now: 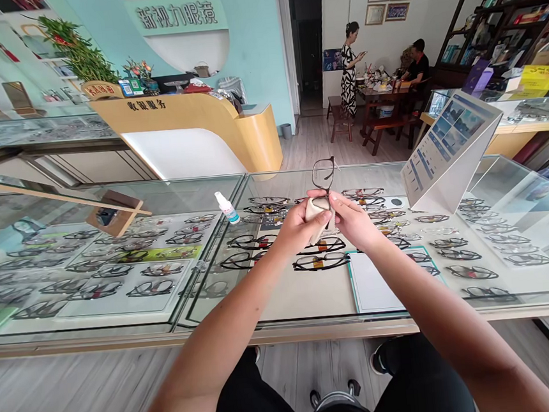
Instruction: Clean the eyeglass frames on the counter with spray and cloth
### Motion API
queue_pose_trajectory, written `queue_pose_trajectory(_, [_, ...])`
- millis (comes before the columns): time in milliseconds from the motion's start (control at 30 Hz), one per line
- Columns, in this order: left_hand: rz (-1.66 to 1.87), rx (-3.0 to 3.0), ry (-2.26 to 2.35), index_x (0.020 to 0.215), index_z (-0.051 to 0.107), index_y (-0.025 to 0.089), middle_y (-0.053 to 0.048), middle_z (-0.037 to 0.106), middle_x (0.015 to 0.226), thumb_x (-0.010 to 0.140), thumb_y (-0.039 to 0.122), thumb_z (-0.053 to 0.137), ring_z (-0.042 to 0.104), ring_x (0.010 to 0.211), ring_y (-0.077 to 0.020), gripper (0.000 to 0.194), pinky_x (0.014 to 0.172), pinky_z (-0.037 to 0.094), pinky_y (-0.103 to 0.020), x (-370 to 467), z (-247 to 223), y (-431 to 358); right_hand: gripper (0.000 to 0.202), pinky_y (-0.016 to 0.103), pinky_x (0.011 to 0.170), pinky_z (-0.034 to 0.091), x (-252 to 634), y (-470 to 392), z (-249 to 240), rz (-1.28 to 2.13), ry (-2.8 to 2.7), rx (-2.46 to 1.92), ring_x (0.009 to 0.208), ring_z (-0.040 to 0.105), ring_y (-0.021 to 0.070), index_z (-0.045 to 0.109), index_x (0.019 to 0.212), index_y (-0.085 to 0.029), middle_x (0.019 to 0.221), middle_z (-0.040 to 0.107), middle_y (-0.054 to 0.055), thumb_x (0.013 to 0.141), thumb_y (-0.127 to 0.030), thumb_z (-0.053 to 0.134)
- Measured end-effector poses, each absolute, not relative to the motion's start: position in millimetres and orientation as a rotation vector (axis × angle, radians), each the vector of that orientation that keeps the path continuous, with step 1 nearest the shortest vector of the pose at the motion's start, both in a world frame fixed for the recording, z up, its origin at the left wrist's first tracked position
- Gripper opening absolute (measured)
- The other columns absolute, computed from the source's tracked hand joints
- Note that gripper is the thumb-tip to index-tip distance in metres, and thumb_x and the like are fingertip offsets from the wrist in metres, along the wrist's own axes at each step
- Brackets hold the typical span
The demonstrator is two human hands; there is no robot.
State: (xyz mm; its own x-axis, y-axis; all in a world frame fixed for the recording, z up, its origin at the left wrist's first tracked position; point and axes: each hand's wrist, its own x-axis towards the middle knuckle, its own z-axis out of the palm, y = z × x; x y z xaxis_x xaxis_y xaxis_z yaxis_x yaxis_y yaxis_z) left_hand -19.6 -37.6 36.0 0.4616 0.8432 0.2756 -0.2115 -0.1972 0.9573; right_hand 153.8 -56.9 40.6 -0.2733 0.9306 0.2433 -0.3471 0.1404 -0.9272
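In the head view, right of the spray bottle (227, 210) and above the tabletop (311, 299), the left hand (300, 224) closes around a cloth (313, 210) against the eyeglasses (324, 175); the right hand (350, 217) pinches them. Light pressure, well-supported rims seem best.

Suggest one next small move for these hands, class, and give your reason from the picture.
Probably rub the lower lens gently with the cloth, the left hand pressing while the right hand steadies the glasses. The cloth is already bunched at that lens, both hands meet there, and the upper lens stands bare above them.
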Motion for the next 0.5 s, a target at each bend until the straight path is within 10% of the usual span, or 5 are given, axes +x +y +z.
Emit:
queue_pose_trajectory(233, [1.163, 1.391, 0.623, 0.135, 0.068, 0.019, 0.0, 0.078, 0.082, 0.081, 0.068, 0.097, 0.075, 0.069, -0.0184, 0.078, 0.066, 0.061, -0.03, -19.1, 33.6, -35.7, 0.047, 0.032, 0.071, 0.052, 153.5, -54.8, 39.9, 1.431, -1.279, -0.612, 0.076, 0.048, 0.0169, 0.084, 0.125, -0.026, 0.09, 0.061, 0.001, 0.097, -0.064, 0.08])
queue_pose_trajectory(500, [1.221, 1.463, 0.703, 0.085, 0.068, 0.02, 0.002, 0.065, 0.061, 0.085, 0.082, 0.087, 0.059, 0.052, -0.0123, 0.065, 0.05, 0.049, -0.025, -17.9, 36.4, -37.0, 0.037, 0.038, 0.082, 0.058, 155.0, -54.1, 41.5, 1.388, -1.372, -0.582, 0.082, 0.066, 0.0198, 0.086, 0.124, -0.03, 0.11, 0.077, 0.003, 0.1, -0.057, 0.078])
